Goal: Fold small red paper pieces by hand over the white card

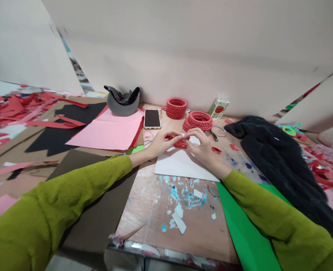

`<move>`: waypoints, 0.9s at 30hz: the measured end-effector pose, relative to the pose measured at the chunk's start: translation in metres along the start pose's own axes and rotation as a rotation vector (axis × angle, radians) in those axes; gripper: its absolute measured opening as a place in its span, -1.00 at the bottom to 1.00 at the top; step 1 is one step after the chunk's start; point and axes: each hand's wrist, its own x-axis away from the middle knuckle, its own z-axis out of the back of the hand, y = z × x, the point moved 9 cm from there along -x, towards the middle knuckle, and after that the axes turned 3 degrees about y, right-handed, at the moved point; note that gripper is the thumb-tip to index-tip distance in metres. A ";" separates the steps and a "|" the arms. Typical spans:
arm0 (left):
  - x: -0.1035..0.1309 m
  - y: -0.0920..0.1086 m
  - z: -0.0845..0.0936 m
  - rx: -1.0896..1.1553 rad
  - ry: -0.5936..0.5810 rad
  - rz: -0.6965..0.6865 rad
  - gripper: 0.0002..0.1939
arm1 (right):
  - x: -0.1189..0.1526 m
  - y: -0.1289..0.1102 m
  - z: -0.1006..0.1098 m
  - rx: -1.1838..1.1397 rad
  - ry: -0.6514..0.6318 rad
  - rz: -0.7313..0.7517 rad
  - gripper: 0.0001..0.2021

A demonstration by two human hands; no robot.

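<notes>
Over a white board or sheet (183, 165), my left hand (161, 143) and my right hand (199, 146) meet fingertip to fingertip. Both are closed in a pinch on a small piece of red paper (180, 144); its exact shape is partly hidden by the fingers. Just behind my right hand stands a red ring of zigzag-folded paper (200, 119), apparently stacked on others. A taller red folded-paper ring (176, 109) is at the back by the wall. Small red paper scraps (216, 150) lie to the right of my right hand.
A phone (152, 119), a grey cap (123, 101) and pink paper (110, 128) are left of the rings. A juice carton (219, 108) stands at the wall. Dark fuzzy cloth (279, 158) and green paper (248, 226) lie right. White scraps (179, 222) litter the front.
</notes>
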 end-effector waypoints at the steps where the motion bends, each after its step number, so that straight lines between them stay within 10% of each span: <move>1: 0.000 0.000 0.001 -0.001 0.014 -0.007 -0.75 | 0.000 0.001 -0.001 -0.005 -0.010 -0.009 -0.93; 27: 0.000 -0.007 -0.001 -0.021 -0.045 0.021 -0.64 | 0.002 0.033 -0.008 -0.097 -0.066 -0.212 -0.81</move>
